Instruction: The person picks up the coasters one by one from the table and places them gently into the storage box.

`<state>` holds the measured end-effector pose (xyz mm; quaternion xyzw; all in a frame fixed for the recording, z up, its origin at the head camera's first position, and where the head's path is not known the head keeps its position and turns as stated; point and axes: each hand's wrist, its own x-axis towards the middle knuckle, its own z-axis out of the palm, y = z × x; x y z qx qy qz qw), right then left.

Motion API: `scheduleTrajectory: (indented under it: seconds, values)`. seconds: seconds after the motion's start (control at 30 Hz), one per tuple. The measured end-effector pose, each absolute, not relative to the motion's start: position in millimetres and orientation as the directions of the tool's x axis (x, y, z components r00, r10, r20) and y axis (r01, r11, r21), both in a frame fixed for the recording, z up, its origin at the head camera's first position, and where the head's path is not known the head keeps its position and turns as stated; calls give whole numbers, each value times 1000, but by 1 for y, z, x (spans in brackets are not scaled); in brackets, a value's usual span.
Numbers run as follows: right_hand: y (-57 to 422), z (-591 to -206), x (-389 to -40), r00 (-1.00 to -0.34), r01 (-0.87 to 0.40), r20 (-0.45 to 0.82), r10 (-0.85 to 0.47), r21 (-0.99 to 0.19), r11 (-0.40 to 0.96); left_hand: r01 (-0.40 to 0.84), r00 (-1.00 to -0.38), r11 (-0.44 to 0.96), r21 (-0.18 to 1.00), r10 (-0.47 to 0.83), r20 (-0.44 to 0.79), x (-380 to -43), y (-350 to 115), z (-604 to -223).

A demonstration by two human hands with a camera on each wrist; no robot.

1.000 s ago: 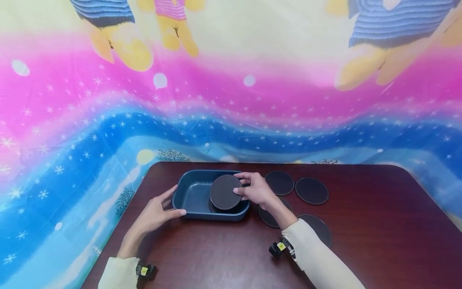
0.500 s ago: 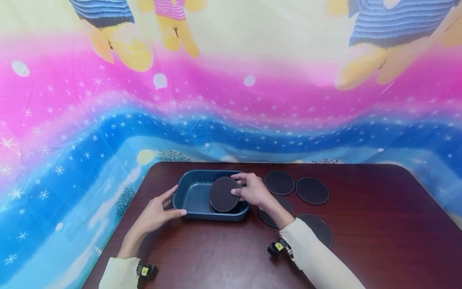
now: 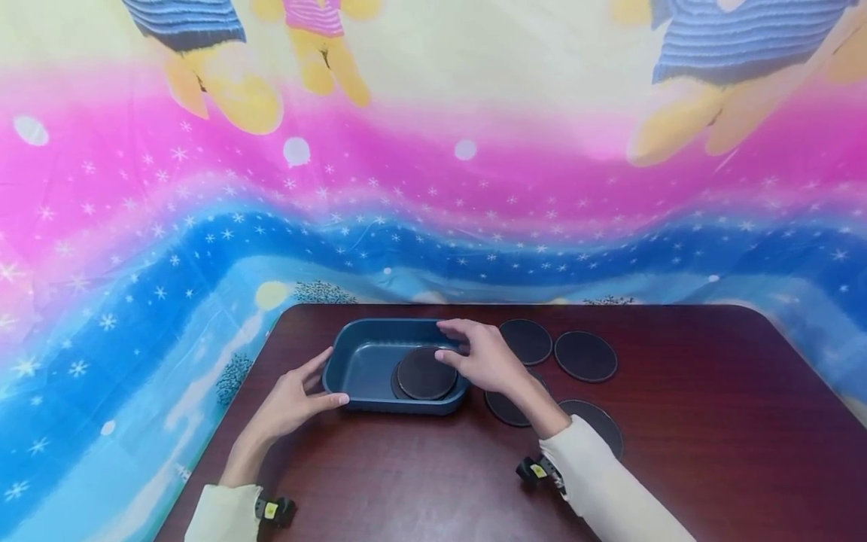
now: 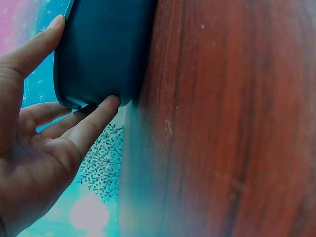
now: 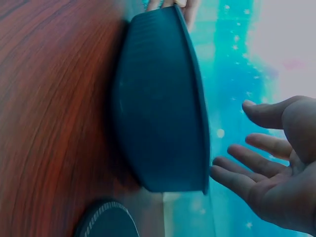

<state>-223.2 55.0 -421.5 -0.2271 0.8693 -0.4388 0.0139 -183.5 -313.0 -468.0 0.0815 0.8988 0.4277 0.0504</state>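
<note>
Currently, the top disc [image 3: 425, 376], probably light, stiff and best edge-pinched, lies in the tray [image 3: 393, 407], right grip [image 3: 484, 357] parted and empty above, left grip [image 3: 293, 399] spread against the tray's end.

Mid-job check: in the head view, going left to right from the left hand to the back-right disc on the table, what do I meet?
Left hand → tray → right hand → back-left disc → back-right disc.
</note>
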Motion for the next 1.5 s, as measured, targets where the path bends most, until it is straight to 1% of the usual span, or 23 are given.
scheduleTrajectory:
  seconds: [0.3, 0.57, 0.9, 1.13, 1.23, 1.4, 1.5]
  values:
    - [99, -427, -212, -903, -326, 142, -405, -841, 432, 106, -981, 620, 777, 195, -22, -184, -314, -466]
    - [134, -436, -203, -911, -302, 117, -395, -842, 447, 109, -980, 621, 776, 199, -21, -183, -314, -467]
    - [182, -444, -185, -917, -331, 133, -375, -778, 534, 113, -980, 617, 779, 198, -15, -184, -314, -468]
    - [216, -451, -172, -937, -304, 117, -330, -741, 599, 110, -981, 623, 774, 193, -16, -183, -313, -467]
    - [228, -453, -165, -941, -302, 114, -320, -710, 636, 109, -981, 625, 773, 193, -18, -183, -313, -466]
    - [245, -455, -154, -943, -309, 105, -315, -621, 721, 110, -981, 617, 779, 196, -16, -183, -313, -467]
    - [252, -457, -148, -945, -300, 83, -318, -612, 732, 112, -980, 612, 783, 198, -15, -183, -313, -467]
